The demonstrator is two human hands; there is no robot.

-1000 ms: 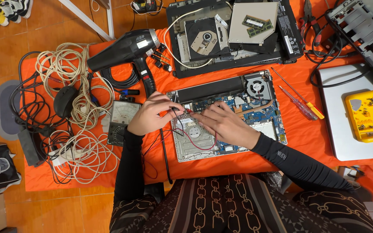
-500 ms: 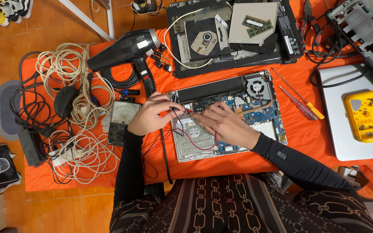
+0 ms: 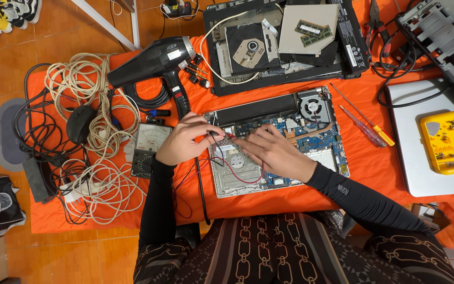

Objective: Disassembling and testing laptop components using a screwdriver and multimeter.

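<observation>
We see an opened laptop base (image 3: 285,139) lying on the orange cloth (image 3: 374,158), bottom cover off, blue circuit board and round fan (image 3: 311,107) exposed. Both hands sit over its left half. The left hand (image 3: 185,139) has fingers curled and pinched on a thin probe (image 3: 212,138) with a black lead (tip near the board's left edge). The right hand (image 3: 274,152) lies mostly flat, fingers extended toward the same spot; whether it grips the red lead (image 3: 237,171) we cannot tell. Just left of the laptop base sits an analog meter (image 3: 151,147). Above it lies a black heat gun (image 3: 156,60), beside coiled pale cables (image 3: 98,121). Two screwdrivers (image 3: 366,123) lie to the right, and farther right a yellow parts tray (image 3: 447,142) rests on a silver laptop lid (image 3: 411,137).
</observation>
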